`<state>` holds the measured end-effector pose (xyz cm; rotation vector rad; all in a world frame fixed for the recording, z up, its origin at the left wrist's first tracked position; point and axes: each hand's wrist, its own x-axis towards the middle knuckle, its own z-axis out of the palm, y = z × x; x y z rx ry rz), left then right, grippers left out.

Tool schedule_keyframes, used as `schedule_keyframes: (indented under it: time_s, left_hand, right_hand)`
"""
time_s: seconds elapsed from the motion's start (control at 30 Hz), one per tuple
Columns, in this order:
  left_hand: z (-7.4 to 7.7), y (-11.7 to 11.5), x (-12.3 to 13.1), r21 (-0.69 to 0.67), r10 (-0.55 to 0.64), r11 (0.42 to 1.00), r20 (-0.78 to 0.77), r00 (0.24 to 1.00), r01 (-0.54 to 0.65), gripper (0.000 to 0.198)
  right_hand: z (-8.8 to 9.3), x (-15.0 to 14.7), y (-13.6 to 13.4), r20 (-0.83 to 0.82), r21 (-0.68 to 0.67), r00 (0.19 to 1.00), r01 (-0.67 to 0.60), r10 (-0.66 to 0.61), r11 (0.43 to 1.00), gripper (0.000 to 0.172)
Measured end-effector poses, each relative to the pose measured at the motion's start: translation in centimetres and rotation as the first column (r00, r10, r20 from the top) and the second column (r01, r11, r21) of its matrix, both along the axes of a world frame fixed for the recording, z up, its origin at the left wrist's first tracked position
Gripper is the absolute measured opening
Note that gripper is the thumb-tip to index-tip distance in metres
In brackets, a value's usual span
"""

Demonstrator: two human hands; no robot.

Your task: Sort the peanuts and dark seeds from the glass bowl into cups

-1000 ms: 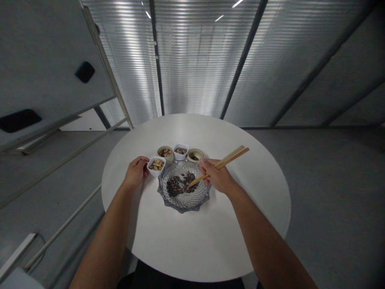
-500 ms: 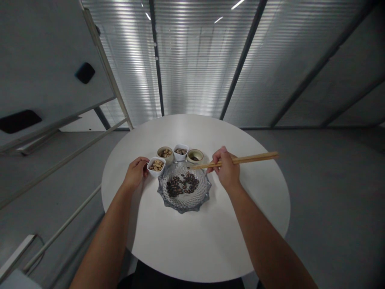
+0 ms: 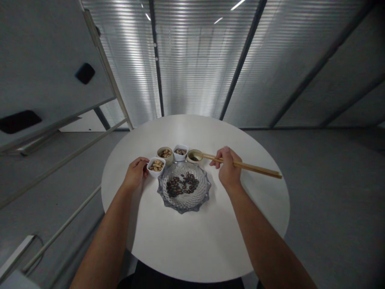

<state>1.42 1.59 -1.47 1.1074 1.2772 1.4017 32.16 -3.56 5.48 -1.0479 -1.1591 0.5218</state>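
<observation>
While right hand point(image 3: 229, 167) (head view) has fingers pinching wooden chopsticks point(image 3: 258, 168), tips are at beige cup point(image 3: 195, 162), 1 o'clock of glass dish point(image 3: 202, 192). Dark seeds point(image 3: 173, 188) lie in dish, dish on white tabletop point(image 3: 195, 245). Left hand point(image 3: 136, 172) touches white nut cup point(image 3: 155, 174) at 10 o'clock; can't tell if fingers grip it. Tan nut cup point(image 3: 170, 159) sits at 11, white seed cup point(image 3: 180, 157) at 12.

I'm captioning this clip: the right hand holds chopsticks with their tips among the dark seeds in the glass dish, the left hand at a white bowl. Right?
Not quite: in the head view, the chopsticks have their tips at the rightmost small bowl, not among the dark seeds in the glass dish. The rest stands.
</observation>
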Motion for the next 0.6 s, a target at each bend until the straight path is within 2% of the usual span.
schedule_keyframes:
  time_s: [0.1, 0.17, 0.33, 0.47, 0.6]
  left_hand:
    - [0.0, 0.1, 0.0, -0.004, 0.009, 1.0, -0.005, 1.0, -0.009, 0.015]
    - [-0.1, 0.1, 0.0, -0.005, 0.009, 1.0, -0.017, 1.0, -0.009, 0.015]
    - [-0.5, 0.3, 0.0, -0.01, 0.01, 1.0, -0.014, 1.0, -0.01, 0.016]
    - [-0.6, 0.3, 0.0, -0.001, 0.003, 1.0, 0.007, 1.0, -0.003, 0.015]
    - [-0.2, 0.1, 0.0, 0.003, 0.002, 1.0, -0.002, 1.0, -0.002, 0.016]
  right_hand:
    - [0.3, 0.0, -0.2, -0.021, 0.012, 0.997, -0.071, 0.072, 0.997, 0.051]
    - [0.5, -0.1, -0.5, -0.027, -0.022, 0.986, -0.168, 0.167, 0.986, 0.052]
    - [-0.2, -0.1, -0.6, 0.033, -0.199, 0.892, -0.436, 0.451, 0.878, 0.057]
    - [-1.0, 0.1, -0.5, 0.12, -0.287, 0.806, -0.53, 0.579, 0.798, 0.059]
    - [-1.2, 0.1, -0.4, 0.139, -0.301, 0.767, -0.57, 0.626, 0.765, 0.058]
